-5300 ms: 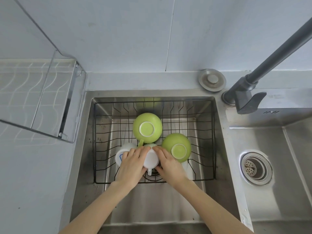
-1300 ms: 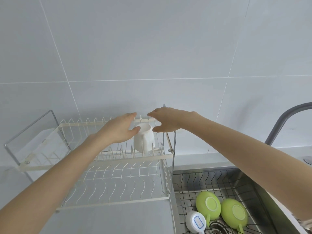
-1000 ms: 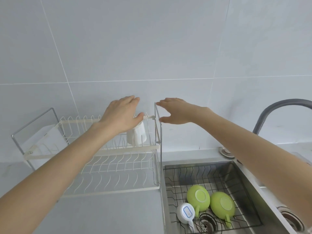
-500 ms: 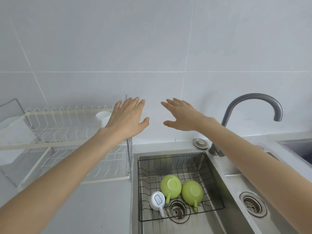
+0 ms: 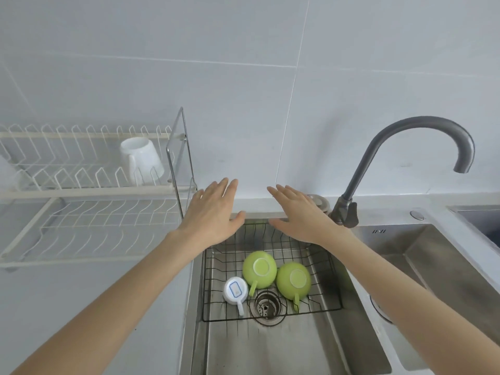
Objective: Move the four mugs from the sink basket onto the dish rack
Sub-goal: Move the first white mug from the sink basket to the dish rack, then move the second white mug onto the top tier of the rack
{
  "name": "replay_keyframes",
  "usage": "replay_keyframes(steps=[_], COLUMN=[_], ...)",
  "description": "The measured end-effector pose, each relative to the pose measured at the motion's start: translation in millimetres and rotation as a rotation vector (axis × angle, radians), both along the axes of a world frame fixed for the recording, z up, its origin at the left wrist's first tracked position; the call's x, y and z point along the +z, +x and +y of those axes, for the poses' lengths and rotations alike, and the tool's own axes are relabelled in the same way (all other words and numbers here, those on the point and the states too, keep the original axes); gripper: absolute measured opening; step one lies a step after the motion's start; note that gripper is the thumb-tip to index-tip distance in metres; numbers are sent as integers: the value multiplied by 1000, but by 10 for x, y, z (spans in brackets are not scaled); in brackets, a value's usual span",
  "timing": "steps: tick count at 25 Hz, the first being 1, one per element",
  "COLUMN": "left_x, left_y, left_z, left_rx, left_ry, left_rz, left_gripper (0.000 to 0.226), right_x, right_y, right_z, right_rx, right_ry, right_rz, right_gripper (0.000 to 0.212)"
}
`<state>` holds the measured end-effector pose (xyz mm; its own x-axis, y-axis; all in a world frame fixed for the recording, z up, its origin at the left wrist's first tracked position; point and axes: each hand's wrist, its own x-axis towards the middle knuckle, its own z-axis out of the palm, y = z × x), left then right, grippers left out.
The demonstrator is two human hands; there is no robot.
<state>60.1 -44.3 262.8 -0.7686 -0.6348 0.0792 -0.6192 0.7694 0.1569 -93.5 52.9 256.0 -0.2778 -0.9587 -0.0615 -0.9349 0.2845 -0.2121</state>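
One white mug [image 5: 142, 160] stands upside down on the upper tier of the white wire dish rack [image 5: 89, 189] at the left. In the black wire sink basket [image 5: 328, 262] lie two green mugs, one [image 5: 259, 269] beside the other [image 5: 293, 280], and a small white mug with a blue label [image 5: 235, 291], all bottom up. My left hand [image 5: 213, 212] and my right hand [image 5: 300, 213] hover open and empty over the basket's far edge, palms down, fingers spread.
A grey curved faucet [image 5: 405, 163] rises right of the basket. A drain [image 5: 267, 307] sits under the basket's front. A second basin [image 5: 422, 269] lies to the right. A round metal stopper [image 5: 320, 203] rests on the ledge behind my right hand.
Both hands let go of the white mug on the rack's upper tier and came down to the right, over the sink basket. My view tilted down toward the sink.
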Motion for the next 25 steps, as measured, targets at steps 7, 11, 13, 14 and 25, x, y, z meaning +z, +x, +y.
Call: replay_keyframes(steps=[7, 11, 13, 14, 25], left_x=[-735, -1216, -1443, -1553, -2485], left_y=[-66, -56, -49, -49, -102], left_z=[-41, -94, -125, -137, -96], left_rx=[18, -40, -55, -55, 67], left_ry=[155, 314, 368, 389, 469], left_rz=[-119, -240, -277, -290, -343], left_gripper=[66, 71, 73, 73, 65], right_x=[-763, -1217, -1449, -1565, -2561], right_y=[-130, -124, -104, -94, 47], right_z=[-61, -130, -173, -191, -375], right_rx=[1, -6, -26, -37, -14], right_ry=[123, 222, 268, 291, 385], right_rz=[-132, -246, -323, -358, -627], right_gripper=[68, 68, 67, 66, 65])
